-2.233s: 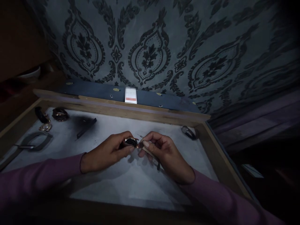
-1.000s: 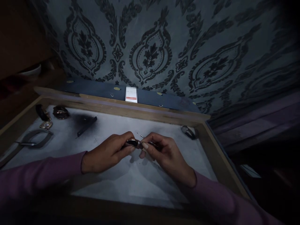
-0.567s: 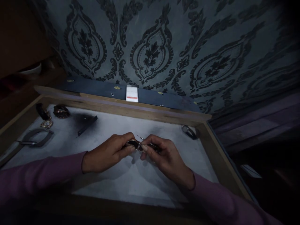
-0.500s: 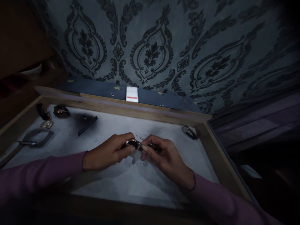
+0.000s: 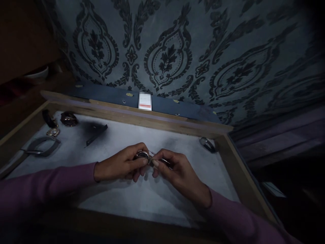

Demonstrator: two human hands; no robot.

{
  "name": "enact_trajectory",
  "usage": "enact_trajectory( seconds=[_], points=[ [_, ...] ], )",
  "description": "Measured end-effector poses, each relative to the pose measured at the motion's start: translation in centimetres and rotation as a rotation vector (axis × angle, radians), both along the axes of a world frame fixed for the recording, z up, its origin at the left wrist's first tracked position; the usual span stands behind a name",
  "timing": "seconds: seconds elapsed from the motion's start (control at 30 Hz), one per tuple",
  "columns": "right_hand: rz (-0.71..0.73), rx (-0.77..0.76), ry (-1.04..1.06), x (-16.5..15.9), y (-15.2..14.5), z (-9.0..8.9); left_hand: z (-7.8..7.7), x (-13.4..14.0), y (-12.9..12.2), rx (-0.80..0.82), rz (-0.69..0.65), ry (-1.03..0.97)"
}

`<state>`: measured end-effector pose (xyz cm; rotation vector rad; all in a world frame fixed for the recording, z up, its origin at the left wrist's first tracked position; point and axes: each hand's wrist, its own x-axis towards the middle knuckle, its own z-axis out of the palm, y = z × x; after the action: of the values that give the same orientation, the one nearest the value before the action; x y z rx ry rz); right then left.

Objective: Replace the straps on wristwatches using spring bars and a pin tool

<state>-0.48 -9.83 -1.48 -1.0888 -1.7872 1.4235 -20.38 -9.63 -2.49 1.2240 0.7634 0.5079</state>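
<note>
My left hand (image 5: 123,163) is closed round a small watch (image 5: 142,155), a round dark face with a shiny metal rim, the thumb lying at its lower edge. From the right, my right hand (image 5: 179,171) meets it with thumb and forefinger pinched together beside the rim. A slim metal tool (image 5: 166,163) with a thin pointed end lies in the right hand; its exact kind is hard to make out. Something small and dark is between the right fingertips and the watch, too dim to name. Both hands are over the white lining of a shallow wooden tray (image 5: 137,119).
At the tray's left lie a gold-coloured watch (image 5: 52,131), a dark watch (image 5: 69,119), a grey band (image 5: 44,146) and a black strip (image 5: 96,135). Another watch (image 5: 207,145) lies near the right wall. Behind stands a small white box (image 5: 145,101) against patterned wallpaper (image 5: 167,61).
The watch has tilted a little in my left hand, and the tool lies at a slightly different angle in my right. The whole view has shifted slightly; the tray's other contents stay put.
</note>
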Motion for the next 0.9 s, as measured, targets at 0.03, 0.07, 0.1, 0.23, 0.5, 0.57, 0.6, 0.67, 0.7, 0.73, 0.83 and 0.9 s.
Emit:
enact_trajectory(
  seconds=[0.03,0.07,0.1,0.23,0.5,0.57,0.6,0.67,0.7,0.73,0.83,0.9],
  points=[
    [-0.001,-0.006,0.010,0.0,0.0,-0.1,0.0,0.0,0.0,-0.006,-0.001,-0.005],
    [-0.003,-0.014,0.021,0.1,0.0,-0.3,0.0,0.0,0.0,-0.009,-0.002,-0.005],
    [-0.006,-0.021,0.033,0.1,0.0,-0.4,0.1,0.0,0.0,-0.009,-0.004,-0.002],
    [-0.023,-0.059,0.071,0.1,0.0,-0.7,0.1,0.1,0.1,0.009,0.007,0.004],
    [-0.077,-0.058,0.056,-0.1,-0.2,-0.7,-0.6,0.4,0.2,-0.012,0.062,-0.017],
    [-0.077,-0.071,0.054,-0.1,-0.2,-0.8,-0.8,0.5,0.1,-0.033,0.067,-0.051],
    [-0.073,-0.075,0.058,0.0,-0.2,-0.9,-1.0,0.5,0.1,-0.047,0.072,-0.069],
    [-0.064,-0.085,0.061,0.0,-0.2,-1.0,-1.2,0.6,0.0,-0.078,0.075,-0.102],
    [-0.061,-0.088,0.060,0.0,-0.2,-1.0,-1.3,0.6,0.0,-0.093,0.075,-0.119],
    [-0.058,-0.088,0.060,0.0,-0.2,-1.0,-1.4,0.6,-0.1,-0.108,0.074,-0.136],
    [-0.047,-0.080,0.065,-0.1,-0.3,-0.9,-1.7,0.7,-0.1,-0.147,0.085,-0.167],
    [-0.038,-0.075,0.071,-0.2,-0.3,-0.8,-1.9,0.8,-0.2,-0.157,0.098,-0.166]
  ],
)
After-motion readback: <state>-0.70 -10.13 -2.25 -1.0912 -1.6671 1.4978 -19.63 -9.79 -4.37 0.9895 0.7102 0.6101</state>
